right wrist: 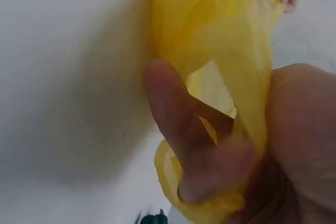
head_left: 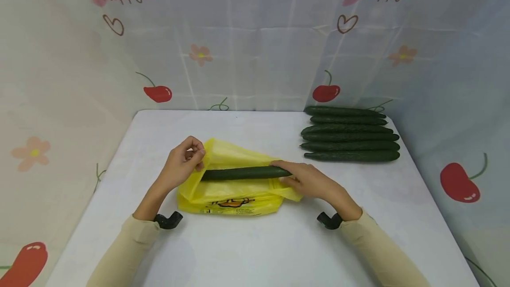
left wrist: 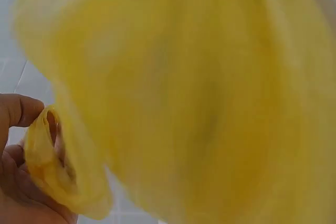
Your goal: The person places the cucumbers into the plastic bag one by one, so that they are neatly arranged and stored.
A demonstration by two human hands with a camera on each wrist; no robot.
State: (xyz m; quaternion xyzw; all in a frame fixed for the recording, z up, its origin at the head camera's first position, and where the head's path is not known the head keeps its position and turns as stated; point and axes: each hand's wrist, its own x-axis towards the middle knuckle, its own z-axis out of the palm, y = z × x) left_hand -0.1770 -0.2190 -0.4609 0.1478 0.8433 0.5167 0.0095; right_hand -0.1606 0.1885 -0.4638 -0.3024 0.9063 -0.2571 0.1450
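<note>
A yellow plastic bag [head_left: 243, 203] with dark print lies across the middle of the table, its mouth spread. One dark green cucumber [head_left: 243, 173] lies lengthwise in the opening, its left end hidden by the bag's edge. At the bag's left side, my left hand [head_left: 187, 158] pinches a handle loop [left wrist: 39, 153], raising that side. My right hand [head_left: 308, 180] is at the other end, with fingers and thumb about the plastic beside the cucumber's right tip. In the right wrist view yellow plastic winds between its fingers [right wrist: 170, 103]; whether they also grip the cucumber is unclear.
Several more cucumbers [head_left: 350, 137] lie side by side at the table's back right. The white table [head_left: 255, 251] meets a printed curtain [head_left: 263, 70] behind. A small black device [head_left: 169, 220] sits at the left wrist, another [head_left: 330, 220] at the right.
</note>
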